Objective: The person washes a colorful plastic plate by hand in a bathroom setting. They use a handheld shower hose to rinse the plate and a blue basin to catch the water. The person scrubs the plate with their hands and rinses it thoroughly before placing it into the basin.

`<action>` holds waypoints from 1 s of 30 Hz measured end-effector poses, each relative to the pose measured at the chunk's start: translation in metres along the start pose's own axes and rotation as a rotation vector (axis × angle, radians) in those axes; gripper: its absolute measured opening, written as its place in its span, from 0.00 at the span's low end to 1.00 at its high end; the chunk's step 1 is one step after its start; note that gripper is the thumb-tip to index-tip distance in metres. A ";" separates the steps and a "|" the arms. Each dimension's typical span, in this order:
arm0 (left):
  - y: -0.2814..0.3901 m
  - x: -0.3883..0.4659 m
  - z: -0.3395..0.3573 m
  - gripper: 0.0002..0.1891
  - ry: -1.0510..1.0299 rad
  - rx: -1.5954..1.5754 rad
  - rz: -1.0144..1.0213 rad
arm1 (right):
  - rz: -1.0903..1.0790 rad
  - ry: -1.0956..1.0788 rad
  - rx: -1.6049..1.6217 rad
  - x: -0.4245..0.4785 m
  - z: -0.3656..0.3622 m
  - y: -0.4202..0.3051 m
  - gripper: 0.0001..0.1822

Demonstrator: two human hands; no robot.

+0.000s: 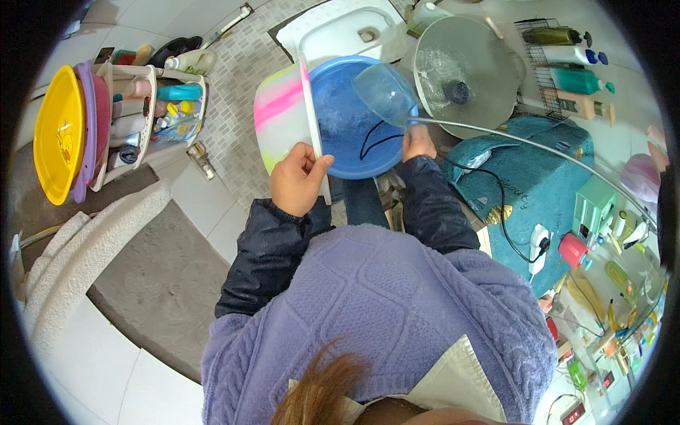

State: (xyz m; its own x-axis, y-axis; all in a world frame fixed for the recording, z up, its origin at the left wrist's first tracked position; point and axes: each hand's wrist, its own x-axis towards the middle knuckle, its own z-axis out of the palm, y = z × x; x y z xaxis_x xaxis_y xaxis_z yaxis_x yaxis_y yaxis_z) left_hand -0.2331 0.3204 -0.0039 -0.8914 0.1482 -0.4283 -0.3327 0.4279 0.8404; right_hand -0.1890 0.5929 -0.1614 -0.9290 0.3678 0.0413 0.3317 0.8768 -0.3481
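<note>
My left hand (302, 178) grips the rim of a white plastic basin (284, 114) with pink and yellow-green patches, tilted on its side. Beside it is a round blue plastic basin (340, 114). My right hand (418, 143) is at that basin's right edge, by a clear plastic scoop or bowl (387, 94); its fingers are partly hidden and I cannot tell exactly what they hold. A black cord (491, 174) passes by this hand, with a loop over the blue basin, and runs to a white power strip (538, 249). A metal shower hose (510, 135) crosses above.
A squat toilet (345, 32) lies ahead, with a large grey tub (467, 74) to its right. A teal cloth cover (531, 212) and a wire rack of bottles (542, 69) are at the right. On the left are a white shelf (151, 114) and a yellow basin (58, 135).
</note>
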 end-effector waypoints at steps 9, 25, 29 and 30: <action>0.001 0.006 0.004 0.10 -0.013 0.011 -0.042 | 0.647 0.304 0.306 0.119 0.075 0.117 0.15; 0.023 0.008 -0.006 0.12 0.035 0.031 -0.209 | 0.853 -0.645 0.025 0.208 0.229 0.228 0.15; 0.028 0.018 0.001 0.12 0.019 0.031 -0.173 | 0.765 -0.586 0.186 0.214 0.246 0.245 0.15; 0.034 0.019 0.005 0.11 0.036 0.016 -0.185 | 0.714 -0.551 0.250 0.212 0.247 0.247 0.15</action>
State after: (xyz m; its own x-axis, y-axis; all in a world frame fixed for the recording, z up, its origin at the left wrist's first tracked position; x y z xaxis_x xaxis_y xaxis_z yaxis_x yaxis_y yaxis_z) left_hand -0.2596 0.3416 0.0150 -0.8259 0.0340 -0.5628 -0.4871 0.4595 0.7427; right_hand -0.3445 0.8112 -0.4696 -0.4873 0.5387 -0.6873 0.8681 0.3843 -0.3142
